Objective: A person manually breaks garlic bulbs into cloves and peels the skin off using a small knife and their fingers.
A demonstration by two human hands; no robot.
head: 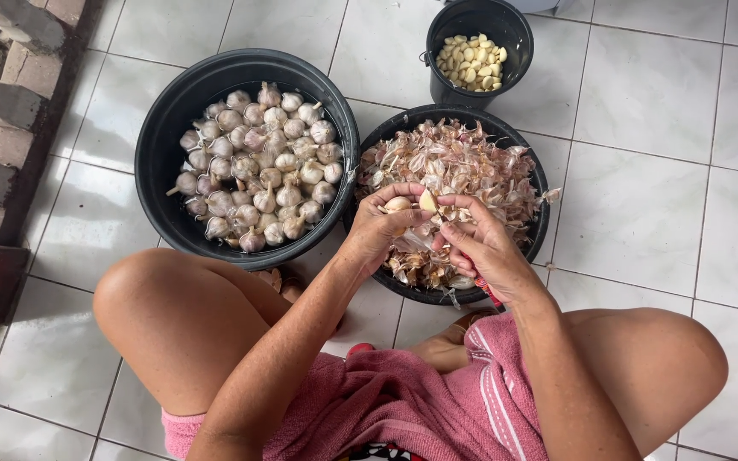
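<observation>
A garlic clove (427,201) sits pinched between the fingertips of the left hand (383,224) and the right hand (480,243), both closed on it over the tub of papery skins (471,162) so peelings drop in. Left of the fingers stands the tub of whole garlic bulbs (254,166); beyond them, the small bucket of peeled cloves (471,61)

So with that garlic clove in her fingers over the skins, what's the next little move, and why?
Probably strip the last skin off the pale garlic clove pinched between the left hand and right hand, letting it fall into the black round bowl of papery skins right below. The clove would then likely go to the small black bucket of peeled yellow cloves.
</observation>
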